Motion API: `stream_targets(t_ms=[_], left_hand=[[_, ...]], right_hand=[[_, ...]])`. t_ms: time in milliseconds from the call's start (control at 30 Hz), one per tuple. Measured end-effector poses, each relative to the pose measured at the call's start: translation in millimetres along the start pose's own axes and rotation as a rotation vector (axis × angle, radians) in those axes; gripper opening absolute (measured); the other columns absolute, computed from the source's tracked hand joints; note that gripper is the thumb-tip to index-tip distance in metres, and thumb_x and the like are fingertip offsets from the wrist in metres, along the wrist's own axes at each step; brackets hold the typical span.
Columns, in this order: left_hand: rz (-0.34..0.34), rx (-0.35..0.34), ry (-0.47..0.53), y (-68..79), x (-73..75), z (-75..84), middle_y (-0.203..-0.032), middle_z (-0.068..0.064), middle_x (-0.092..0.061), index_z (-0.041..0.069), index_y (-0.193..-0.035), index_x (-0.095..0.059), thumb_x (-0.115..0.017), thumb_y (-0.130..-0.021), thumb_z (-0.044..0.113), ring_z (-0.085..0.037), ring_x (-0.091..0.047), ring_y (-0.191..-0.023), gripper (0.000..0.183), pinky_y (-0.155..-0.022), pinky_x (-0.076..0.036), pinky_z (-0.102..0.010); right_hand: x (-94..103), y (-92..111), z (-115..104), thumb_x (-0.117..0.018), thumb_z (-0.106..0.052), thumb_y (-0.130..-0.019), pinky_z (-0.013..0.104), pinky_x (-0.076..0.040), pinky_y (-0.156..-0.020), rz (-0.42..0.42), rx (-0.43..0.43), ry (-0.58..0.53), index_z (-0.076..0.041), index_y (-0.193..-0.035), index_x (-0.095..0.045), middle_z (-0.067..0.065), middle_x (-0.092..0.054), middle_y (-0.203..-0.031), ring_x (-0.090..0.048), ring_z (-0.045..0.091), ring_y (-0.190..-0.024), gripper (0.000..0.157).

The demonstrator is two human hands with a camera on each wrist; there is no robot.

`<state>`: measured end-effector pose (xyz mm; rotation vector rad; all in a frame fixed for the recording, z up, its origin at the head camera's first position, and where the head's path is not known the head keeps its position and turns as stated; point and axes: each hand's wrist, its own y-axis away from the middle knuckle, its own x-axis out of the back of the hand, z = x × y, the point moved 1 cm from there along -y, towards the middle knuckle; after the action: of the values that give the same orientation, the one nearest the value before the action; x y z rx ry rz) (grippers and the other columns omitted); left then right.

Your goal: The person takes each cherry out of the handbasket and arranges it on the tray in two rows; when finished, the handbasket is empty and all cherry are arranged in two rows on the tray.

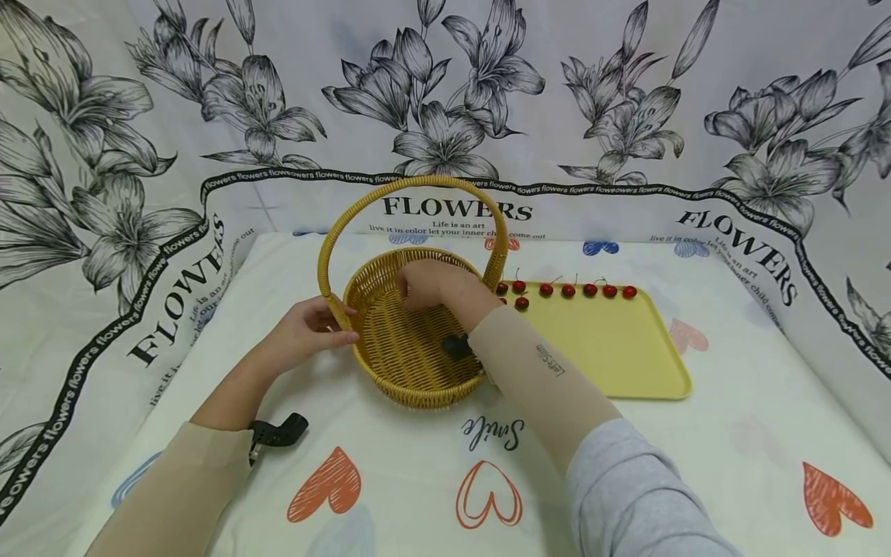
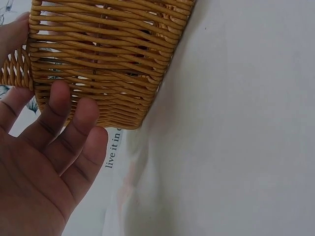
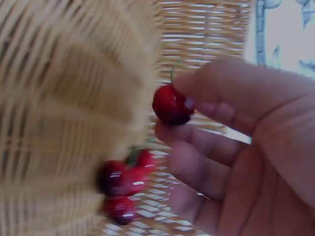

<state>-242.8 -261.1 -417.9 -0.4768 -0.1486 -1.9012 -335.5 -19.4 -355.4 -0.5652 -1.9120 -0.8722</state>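
A woven wicker basket (image 1: 418,394) with a tall arched handle (image 1: 418,182) stands on the cloth. My left hand (image 1: 306,333) holds its left side by the foot of the handle, thumb and index finger at the rim; in the left wrist view the other fingers of that hand (image 2: 44,162) lie along the outer weave (image 2: 108,64). My right hand (image 1: 435,282) is inside the basket. In the right wrist view, thumb and fingertips pinch a red cherry (image 3: 172,105) with a green stem. Several more cherries (image 3: 120,179) lie below it in the basket, somewhat blurred.
Right of the basket lies a yellow tray (image 1: 592,348), with a row of cherries (image 1: 568,291) along its far edge and another cherry (image 1: 521,304) in front. My right forearm passes over the basket's right side. Behind the white cloth (image 1: 397,480) rises a flower-printed backdrop (image 1: 592,77).
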Motion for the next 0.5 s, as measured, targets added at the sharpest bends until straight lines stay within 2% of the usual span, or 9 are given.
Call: stream_targets(t_ms=[133,233,333,500], left_hand=[[0.0,-0.001,0.0,-0.2,-0.2,0.8,-0.111,-0.019,-0.065,-0.005,-0.12,-0.065,-0.078,-0.091,0.005,-0.022,-0.065,-0.093,0.033,-0.079,-0.055,-0.027],[-0.001,-0.001,0.004,-0.5,-0.7,1.0,-0.111,-0.021,-0.065,-0.006,-0.12,-0.065,-0.078,-0.091,0.004,-0.022,-0.065,-0.093,0.033,-0.079,-0.055,-0.027],[-0.001,-0.001,0.004,-0.8,-1.1,1.1,-0.112,-0.023,-0.064,-0.007,-0.12,-0.064,-0.078,-0.09,0.004,-0.023,-0.065,-0.093,0.035,-0.079,-0.054,-0.027],[-0.001,-0.01,0.003,0.3,-0.1,0.6,-0.112,-0.022,-0.065,-0.007,-0.12,-0.064,-0.078,-0.091,0.005,-0.024,-0.065,-0.093,0.034,-0.078,-0.055,-0.027]], right_hand=[[14.4,18.7,-11.5,-0.061,-0.019,-0.102,0.029,-0.045,-0.06,-0.047,0.04,-0.109,-0.012,-0.109,-0.067,0.007,-0.065,-0.108,-0.06,0.018,-0.072,0.012],[23.8,37.7,-15.1,-0.057,-0.02,-0.105,0.029,-0.045,-0.057,-0.05,0.098,-0.191,-0.013,-0.107,-0.068,0.008,-0.065,-0.105,-0.053,0.015,-0.063,0.013],[29.4,57.7,-12.4,-0.056,-0.023,-0.107,0.03,-0.048,-0.063,-0.021,0.151,-0.24,-0.015,-0.106,-0.069,0.005,-0.065,-0.096,-0.055,0.014,-0.068,0.015],[30.1,93.8,3.9,-0.059,-0.023,-0.106,0.032,-0.046,-0.068,0.036,0.176,-0.338,-0.016,-0.104,-0.07,0.005,-0.061,-0.085,-0.053,0.019,-0.076,0.014]])
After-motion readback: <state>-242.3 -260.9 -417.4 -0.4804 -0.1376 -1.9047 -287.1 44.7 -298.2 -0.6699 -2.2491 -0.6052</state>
